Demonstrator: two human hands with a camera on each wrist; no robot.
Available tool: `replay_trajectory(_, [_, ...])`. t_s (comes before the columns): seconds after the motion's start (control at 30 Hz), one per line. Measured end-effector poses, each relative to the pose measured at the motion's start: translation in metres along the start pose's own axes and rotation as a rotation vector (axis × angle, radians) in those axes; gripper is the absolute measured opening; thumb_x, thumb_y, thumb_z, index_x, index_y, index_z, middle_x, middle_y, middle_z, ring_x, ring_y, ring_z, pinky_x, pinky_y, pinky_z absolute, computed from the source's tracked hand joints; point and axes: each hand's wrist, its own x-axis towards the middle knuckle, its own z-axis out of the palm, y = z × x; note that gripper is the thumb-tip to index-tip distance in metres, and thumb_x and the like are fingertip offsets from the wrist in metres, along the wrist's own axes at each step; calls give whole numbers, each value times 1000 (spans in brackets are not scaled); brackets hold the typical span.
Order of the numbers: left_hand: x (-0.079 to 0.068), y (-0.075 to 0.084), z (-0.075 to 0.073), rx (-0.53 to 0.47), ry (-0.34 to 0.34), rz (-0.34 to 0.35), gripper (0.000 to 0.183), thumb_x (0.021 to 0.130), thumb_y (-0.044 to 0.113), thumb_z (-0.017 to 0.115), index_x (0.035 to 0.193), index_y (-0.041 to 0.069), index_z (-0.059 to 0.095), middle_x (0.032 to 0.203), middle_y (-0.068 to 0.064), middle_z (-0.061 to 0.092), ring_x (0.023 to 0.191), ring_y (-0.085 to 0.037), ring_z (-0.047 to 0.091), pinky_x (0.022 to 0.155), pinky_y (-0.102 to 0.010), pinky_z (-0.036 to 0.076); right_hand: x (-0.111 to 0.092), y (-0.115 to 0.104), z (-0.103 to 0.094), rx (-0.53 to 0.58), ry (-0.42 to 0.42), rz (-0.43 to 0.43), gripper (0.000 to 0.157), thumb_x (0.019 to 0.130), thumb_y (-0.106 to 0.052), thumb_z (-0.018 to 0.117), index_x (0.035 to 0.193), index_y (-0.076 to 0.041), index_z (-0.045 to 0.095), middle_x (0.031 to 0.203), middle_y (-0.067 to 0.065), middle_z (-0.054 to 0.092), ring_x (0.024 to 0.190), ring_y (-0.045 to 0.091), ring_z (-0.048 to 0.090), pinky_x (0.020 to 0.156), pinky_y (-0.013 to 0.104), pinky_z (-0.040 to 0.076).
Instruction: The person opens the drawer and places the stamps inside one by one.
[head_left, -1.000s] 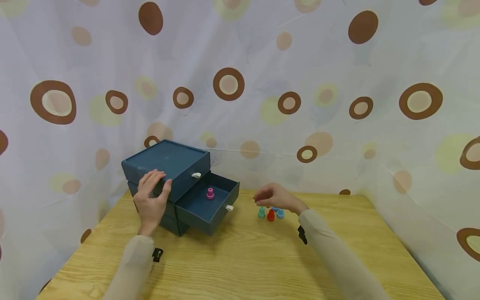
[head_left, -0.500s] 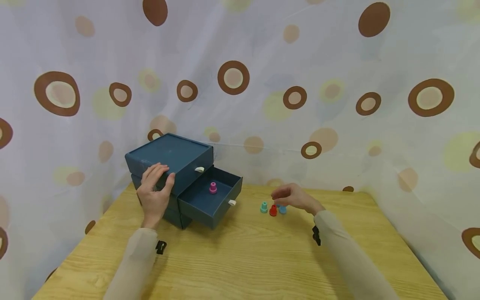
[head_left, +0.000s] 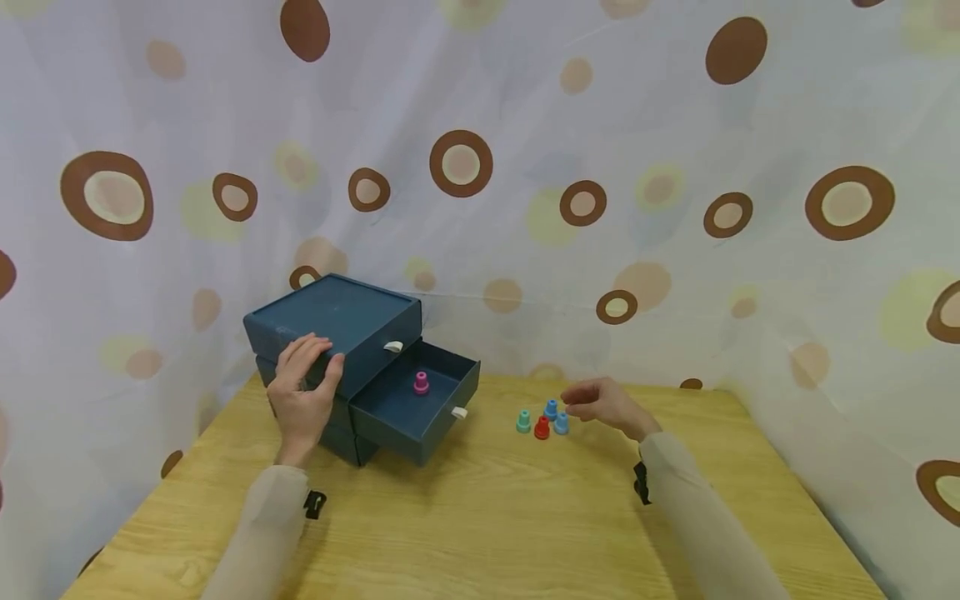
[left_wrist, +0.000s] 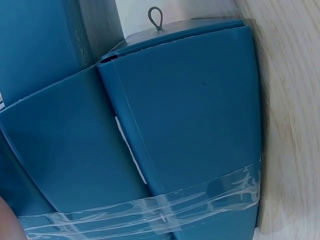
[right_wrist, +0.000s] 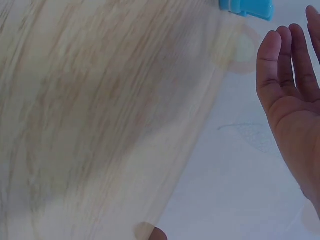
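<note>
At the person's eleven o'clock, the left hand (head_left: 302, 406), thumb spread and fingers relaxed, rests against a dark-blue box (head_left: 336, 310), smooth-sided and banded with wrinkled clear tape (left_wrist: 225, 192). A square-cornered drawer (head_left: 392, 437) juts toward four o'clock, a pink peg (head_left: 422, 384) inside, upright, narrow-necked above a flared base. Four similar pegs stand clustered on the wood-grained table (head_left: 465, 521): a green peg (head_left: 523, 422) at the group's nine o'clock, a red peg (head_left: 542, 429) at six, a blue peg (head_left: 551, 410) at one, a lighter-blue peg (head_left: 562, 424) at three. The right hand (head_left: 609, 407), fingers extended and gripping nothing, hovers just beside the blue pair, before a circle-printed curtain (head_left: 480, 242).
</note>
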Motion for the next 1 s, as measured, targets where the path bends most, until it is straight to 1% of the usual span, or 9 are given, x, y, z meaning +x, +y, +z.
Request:
replay_trajectory(0.07, [0,1,-1,6,3,3,24,76,-10,72,100,-9,72,105,-28,70,114,-43,58,114,-42,36,0,3,0,10,0,12,42,94,-13,65,130,7,58,129,27,60,109,34,64,91,47,55])
replay_trajectory(0.27, [1,1,0,6,-6,20,24,77,-9,72,100,-10,72,105,-28,69,113,-44,57,113,-42,37,1,12,-1,18,18,23,41,93,-13,66,129,7,58,131,27,59,110,31,64,91,48,55])
replay_trajectory(0.43, [1,0,1,8,11,20,23,76,-9,73,99,-10,72,103,-29,69,112,-43,57,113,-34,36,0,17,-2,22,26,17,40,93,-11,65,128,6,59,130,26,60,110,29,64,90,43,56])
replay_trajectory(0.5, [0,1,1,13,14,18,23,75,-9,73,98,-10,72,102,-29,69,111,-43,57,113,-32,37,-1,19,-2,18,21,16,38,93,-11,65,128,5,60,129,25,61,110,29,64,90,41,56])
replay_trajectory(0.6, [0,1,0,17,13,15,24,75,-9,73,99,-10,72,103,-29,69,111,-43,57,112,-30,37,-1,22,0,23,12,14,37,93,-10,65,127,3,62,127,23,63,110,30,65,88,42,56])
replay_trajectory(0.67, [1,1,0,17,10,15,24,76,-9,73,99,-10,72,103,-28,70,112,-42,57,112,-29,37,-1,24,2,32,-3,8,37,93,-8,64,127,4,61,126,24,63,111,32,65,88,45,56])
replay_trajectory(0.73, [1,1,0,12,5,14,24,76,-9,73,100,-10,72,104,-29,69,113,-43,57,113,-32,37,-1,25,3,42,-16,4,36,93,-7,64,128,5,61,125,25,64,109,34,66,87,47,56])
replay_trajectory(0.87, [0,2,0,-2,4,16,23,76,-10,72,99,-11,72,103,-30,69,112,-44,57,112,-31,37,1,27,6,43,-44,13,36,93,-6,64,128,5,60,124,26,64,106,33,67,85,45,57])
replay_trajectory(1.0, [0,0,1,-4,19,22,23,75,-10,73,98,-11,71,102,-31,68,111,-44,57,111,-28,38,2,25,8,32,-63,-2,36,94,-7,64,127,6,60,124,26,63,105,33,66,85,45,58])
